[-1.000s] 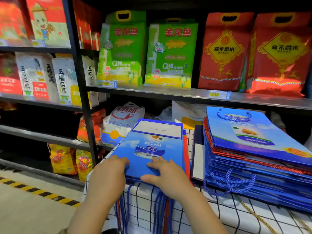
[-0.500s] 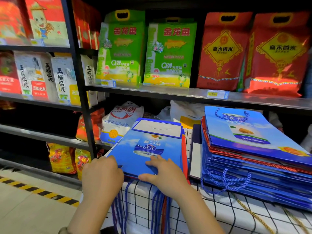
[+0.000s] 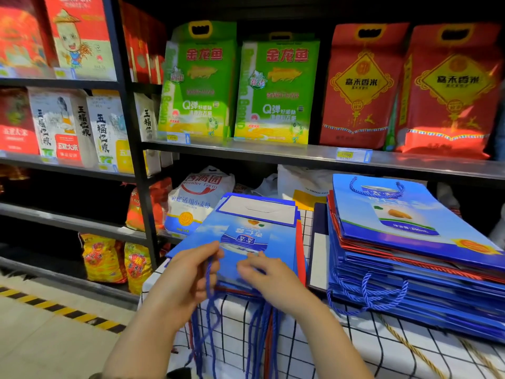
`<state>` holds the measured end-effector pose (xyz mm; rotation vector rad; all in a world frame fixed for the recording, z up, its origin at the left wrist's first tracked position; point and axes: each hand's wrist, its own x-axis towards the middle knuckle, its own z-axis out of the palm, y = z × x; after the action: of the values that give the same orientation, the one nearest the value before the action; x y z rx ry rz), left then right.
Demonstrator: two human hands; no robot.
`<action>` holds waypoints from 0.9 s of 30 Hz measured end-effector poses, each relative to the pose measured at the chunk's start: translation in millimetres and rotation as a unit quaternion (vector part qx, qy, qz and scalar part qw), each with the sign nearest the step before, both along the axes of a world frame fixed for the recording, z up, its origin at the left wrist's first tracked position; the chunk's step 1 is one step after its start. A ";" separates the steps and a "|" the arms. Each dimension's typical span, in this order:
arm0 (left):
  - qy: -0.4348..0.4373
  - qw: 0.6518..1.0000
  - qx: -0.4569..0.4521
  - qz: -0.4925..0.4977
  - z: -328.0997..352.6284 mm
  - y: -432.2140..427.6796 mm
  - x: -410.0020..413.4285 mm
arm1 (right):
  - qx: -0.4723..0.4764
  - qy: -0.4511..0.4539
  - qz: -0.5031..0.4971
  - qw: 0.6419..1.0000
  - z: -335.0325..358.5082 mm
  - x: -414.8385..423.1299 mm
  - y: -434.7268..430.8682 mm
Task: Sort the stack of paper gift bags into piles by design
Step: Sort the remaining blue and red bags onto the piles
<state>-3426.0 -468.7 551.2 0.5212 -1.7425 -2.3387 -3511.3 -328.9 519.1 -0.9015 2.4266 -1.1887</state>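
Observation:
A low pile of blue gift bags (image 3: 254,236) lies on the left of the table, its top bag printed with a can, and blue cord handles (image 3: 257,332) hang over the near edge. My left hand (image 3: 185,274) grips one blue cord handle (image 3: 209,272) lifted above that edge. My right hand (image 3: 270,280) rests its blurred, slightly bent fingers on the top bag's near edge. A taller stack of blue and red gift bags (image 3: 410,242) lies to the right, apart from both hands.
The table wears a white cloth with a black grid (image 3: 369,348). A metal shelf (image 3: 300,154) of green and red rice bags hangs just above the piles. Flour and rice sacks (image 3: 196,198) sit behind and to the left. A yellow-black stripe (image 3: 62,310) marks the floor.
My left hand has come off the pile's left edge and lifted a blue cord handle. My right hand has slid slightly toward the near edge of the top bag.

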 end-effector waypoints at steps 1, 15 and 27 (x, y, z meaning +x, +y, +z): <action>0.019 0.999 0.042 -0.003 2.1 4.9 -2.8 | -0.050 -0.069 -0.006 0.996 5.1 0.0 3.1; 0.012 0.959 -0.283 -0.014 -1.4 25.0 -34.4 | -0.189 -0.070 -0.092 0.975 21.3 -0.1 11.3; -0.009 0.917 -0.394 -0.062 -22.3 13.7 -33.6 | -0.190 -0.169 -0.135 0.958 47.2 -13.6 -9.4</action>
<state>-3459.6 -455.0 528.9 0.2842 -2.5428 -1.4644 -3524.9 -338.2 566.2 -0.4096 2.1235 -1.7879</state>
